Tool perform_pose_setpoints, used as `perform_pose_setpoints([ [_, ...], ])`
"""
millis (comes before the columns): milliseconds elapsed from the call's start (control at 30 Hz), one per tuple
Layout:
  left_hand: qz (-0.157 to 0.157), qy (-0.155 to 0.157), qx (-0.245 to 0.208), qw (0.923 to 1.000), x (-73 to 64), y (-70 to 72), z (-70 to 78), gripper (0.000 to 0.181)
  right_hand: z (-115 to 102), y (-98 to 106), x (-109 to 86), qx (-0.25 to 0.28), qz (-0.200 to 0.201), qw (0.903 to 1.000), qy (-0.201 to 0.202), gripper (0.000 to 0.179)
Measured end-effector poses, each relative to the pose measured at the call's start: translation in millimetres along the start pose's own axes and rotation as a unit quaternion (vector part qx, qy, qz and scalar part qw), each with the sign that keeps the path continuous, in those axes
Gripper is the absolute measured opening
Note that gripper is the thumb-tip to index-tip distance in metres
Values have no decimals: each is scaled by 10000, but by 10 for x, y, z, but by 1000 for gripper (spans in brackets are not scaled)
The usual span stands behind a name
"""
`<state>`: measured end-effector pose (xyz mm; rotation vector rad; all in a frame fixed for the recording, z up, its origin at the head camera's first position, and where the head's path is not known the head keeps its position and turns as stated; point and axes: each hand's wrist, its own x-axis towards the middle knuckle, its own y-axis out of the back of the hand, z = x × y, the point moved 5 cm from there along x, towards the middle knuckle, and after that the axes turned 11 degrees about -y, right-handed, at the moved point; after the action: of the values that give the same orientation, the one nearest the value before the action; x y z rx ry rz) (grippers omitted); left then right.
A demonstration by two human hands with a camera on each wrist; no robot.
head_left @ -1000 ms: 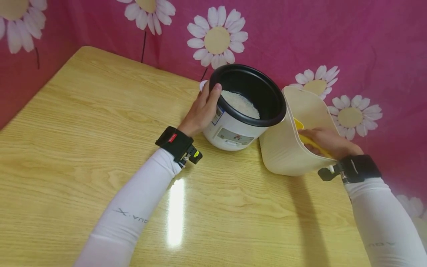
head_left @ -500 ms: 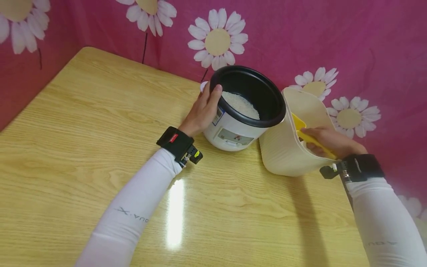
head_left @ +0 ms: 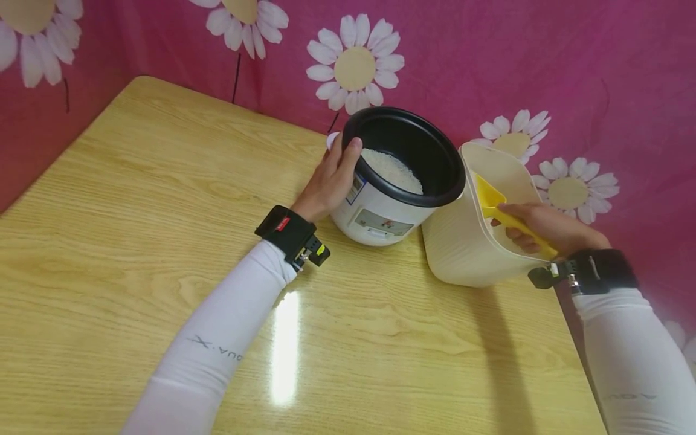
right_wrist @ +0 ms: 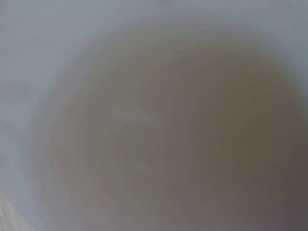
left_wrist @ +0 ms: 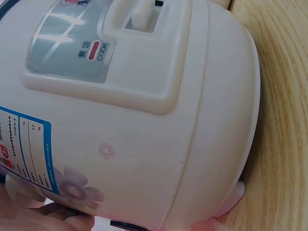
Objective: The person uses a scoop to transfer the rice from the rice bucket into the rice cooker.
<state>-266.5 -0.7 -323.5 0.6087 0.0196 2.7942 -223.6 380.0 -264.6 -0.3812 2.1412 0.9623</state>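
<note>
A white rice cooker [head_left: 348, 214] with a black inner pot [head_left: 418, 142] stands lidless on the table, white rice [head_left: 393, 171] lying in the pot. My left hand [head_left: 326, 184] grips its left side, thumb over the black rim. In the left wrist view, the fingers [left_wrist: 43, 216] curl by the cooker's side, below a blue-edged label. My right hand [head_left: 549, 226] holds a yellow scoop [head_left: 491, 196] by its handle, inside the mouth of a cream bin [head_left: 454, 254] just right of the cooker. The bin's contents are mostly hidden. A pale blur fills the right wrist view.
The wooden table [head_left: 163, 193] ends against a pink curtain [head_left: 446, 54] printed with daisies, close behind cooker and bin. Its right edge runs just beyond the bin. A light reflection [head_left: 286, 350] shows on the tabletop.
My right hand has shifted slightly right and up inside the bin, and more of the yellow scoop shows. The left hand and rice cooker have stayed in place.
</note>
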Motion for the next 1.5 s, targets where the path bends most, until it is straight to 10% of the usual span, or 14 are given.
perform_pose_setpoints([
  [1033, 16, 215, 39, 9998, -38, 13, -32, 61, 44, -37, -302, 1088, 311, 9923, 499, 42],
  [1500, -26, 109, 28, 9999, -13, -9, 19, 61, 65, -15, -456, 2344, -368, 9676, 867, 38],
])
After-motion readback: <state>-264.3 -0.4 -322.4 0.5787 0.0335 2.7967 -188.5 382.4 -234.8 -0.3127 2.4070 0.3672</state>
